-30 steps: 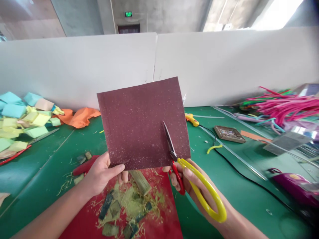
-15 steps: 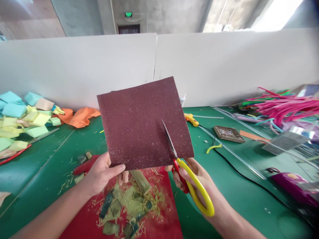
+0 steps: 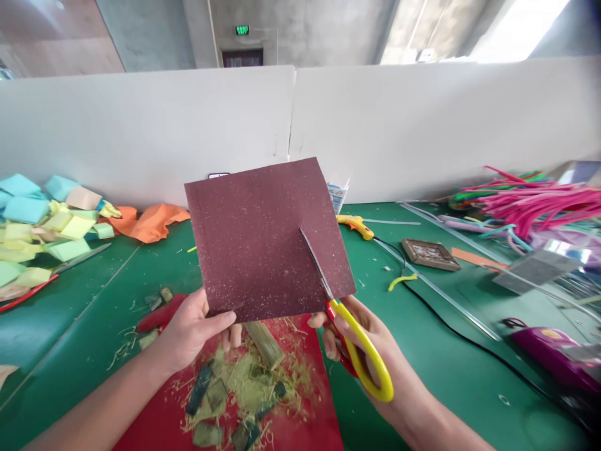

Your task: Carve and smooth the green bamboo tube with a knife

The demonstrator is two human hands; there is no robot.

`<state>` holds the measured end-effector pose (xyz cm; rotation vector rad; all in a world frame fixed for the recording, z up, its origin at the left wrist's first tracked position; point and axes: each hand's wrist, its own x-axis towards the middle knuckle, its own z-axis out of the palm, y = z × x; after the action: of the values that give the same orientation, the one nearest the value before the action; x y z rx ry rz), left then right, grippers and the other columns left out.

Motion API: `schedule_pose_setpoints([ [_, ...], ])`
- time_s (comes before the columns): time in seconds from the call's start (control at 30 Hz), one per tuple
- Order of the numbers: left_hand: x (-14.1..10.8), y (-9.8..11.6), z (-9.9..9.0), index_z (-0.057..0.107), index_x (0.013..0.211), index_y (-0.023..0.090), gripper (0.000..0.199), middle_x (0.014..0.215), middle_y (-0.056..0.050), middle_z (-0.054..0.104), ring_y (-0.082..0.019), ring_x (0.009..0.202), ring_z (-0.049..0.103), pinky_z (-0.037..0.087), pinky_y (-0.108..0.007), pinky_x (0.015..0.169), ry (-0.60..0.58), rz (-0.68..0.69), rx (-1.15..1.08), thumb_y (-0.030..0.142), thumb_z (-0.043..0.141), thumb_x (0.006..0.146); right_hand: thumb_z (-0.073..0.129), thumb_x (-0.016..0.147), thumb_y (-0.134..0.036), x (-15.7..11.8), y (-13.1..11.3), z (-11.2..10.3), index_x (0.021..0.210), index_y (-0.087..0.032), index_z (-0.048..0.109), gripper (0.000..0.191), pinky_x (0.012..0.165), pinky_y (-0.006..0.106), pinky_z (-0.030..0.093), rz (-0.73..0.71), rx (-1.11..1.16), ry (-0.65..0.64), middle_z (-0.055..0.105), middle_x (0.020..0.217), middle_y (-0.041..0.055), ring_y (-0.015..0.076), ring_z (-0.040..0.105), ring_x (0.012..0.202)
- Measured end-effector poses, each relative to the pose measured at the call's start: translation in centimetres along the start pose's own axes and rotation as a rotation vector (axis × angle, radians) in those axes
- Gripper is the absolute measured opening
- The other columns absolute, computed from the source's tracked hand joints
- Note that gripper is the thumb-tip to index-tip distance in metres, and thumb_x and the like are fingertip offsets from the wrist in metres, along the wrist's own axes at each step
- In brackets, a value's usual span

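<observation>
Held up in front of me is a speckled dark maroon sheet that looks like sandpaper. My left hand pinches its lower left corner, thumb on the front. My right hand is closed around scissors with yellow and red handles. One metal blade lies over the front of the sheet near its lower right edge; the other blade is hidden behind it. Below the sheet, a red mat bears green and dark scraps, thin shavings and a short pale greenish stick.
At the left lie foam-like pastel blocks, orange cloth-like material and a red-handled tool. A yellow glue gun with a black cord, a small framed tray, pink pipe cleaners and a purple device occupy the right. A white partition stands behind.
The sheet's right side has shifted left and its top right corner has dropped slightly. My right hand and the scissors have moved a little left. My left hand keeps its hold.
</observation>
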<state>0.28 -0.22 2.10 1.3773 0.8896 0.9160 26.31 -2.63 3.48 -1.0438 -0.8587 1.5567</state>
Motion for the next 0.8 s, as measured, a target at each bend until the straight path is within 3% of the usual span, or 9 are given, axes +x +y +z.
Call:
schedule_pose_setpoints([
  [0.27,-0.1,0.1,0.3,0.05,0.086,0.014,0.016,0.069,-0.005,0.068,-0.013,0.054,0.06,0.047,-0.024,0.053,0.055,0.049,0.091,0.029,0.054,0.089,0.069,0.07,-0.053,0.1,0.1,-0.7,0.08,-0.022,0.045,0.041,0.04,0.022,0.035,0.2,-0.111,0.028,0.057,0.052,-0.004,0.0112,0.051,0.039],
  [0.37,0.0,0.2,0.3,0.05,0.084,0.014,0.016,0.069,-0.005,0.068,-0.013,0.055,0.06,0.047,-0.025,0.055,0.094,0.048,0.125,0.03,0.054,0.088,0.066,0.072,-0.055,0.1,0.1,-1.0,0.072,-0.02,0.047,0.04,0.04,0.022,0.035,0.221,-0.156,-0.028,0.053,0.048,-0.0043,0.0091,0.047,0.037],
  [0.47,0.2,0.2,0.3,0.049,0.081,0.015,0.018,0.07,-0.005,0.068,-0.014,0.057,0.061,0.047,-0.026,0.058,0.132,0.044,0.167,0.031,0.055,0.087,0.06,0.075,-0.059,0.0,-0.1,-1.3,0.075,-0.017,0.055,0.042,0.037,0.021,0.029,0.196,-0.202,-0.084,0.05,0.045,-0.0042,0.0079,0.043,0.034],
  [0.6,0.2,0.2,0.2,0.048,0.081,0.015,0.02,0.07,-0.005,0.068,-0.013,0.056,0.06,0.046,-0.026,0.057,0.124,0.026,0.191,0.033,0.055,0.087,0.057,0.078,-0.059,-0.2,-0.4,-1.6,0.082,-0.017,0.058,0.043,0.036,0.021,0.024,0.151,-0.19,-0.137,0.055,0.054,-0.0024,0.0063,0.041,0.035],
  [0.8,0.1,-0.2,-0.1,0.047,0.087,0.015,0.02,0.067,-0.004,0.067,-0.012,0.052,0.058,0.045,-0.025,0.053,0.084,-0.013,0.209,0.034,0.054,0.087,0.043,0.084,-0.064,0.1,-0.3,-2.4,0.092,-0.018,0.057,0.048,0.045,0.025,0.033,0.075,-0.172,-0.297,0.06,0.073,0.0017,0.0089,0.049,0.045],
])
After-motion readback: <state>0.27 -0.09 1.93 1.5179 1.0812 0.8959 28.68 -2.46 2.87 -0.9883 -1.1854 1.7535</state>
